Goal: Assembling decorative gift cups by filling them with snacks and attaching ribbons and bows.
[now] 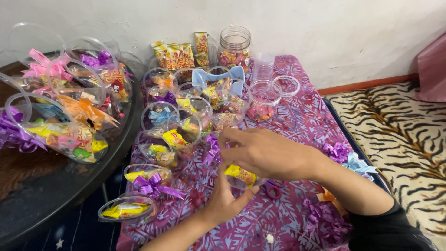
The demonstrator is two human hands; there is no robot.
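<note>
My left hand (223, 200) and right hand (265, 155) close together on a clear candy-filled cup (241, 179) over the patterned cloth (297, 121), with many ribboned cups (153, 179) apparently finished and loose bows (337, 151) unused.

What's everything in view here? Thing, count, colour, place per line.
clear tub: one, holds a yellow snack pack, between both hands
purple bow: one, by the fingers of the right hand
filled clear tubs: many, on the patterned cloth, some with bows
glass jar: one, sweets inside, by the wall
empty clear cups: a stack, right of the jar
snack packs: several, yellow and red, against the wall
loose bows: several, purple, blue, orange, right edge of the cloth
scissors: one pair, purple handles, under the right wrist
round dark table: one, left, carries more filled tubs
striped mat: one, right
left hand: below the tub
right hand: over the tub
</note>
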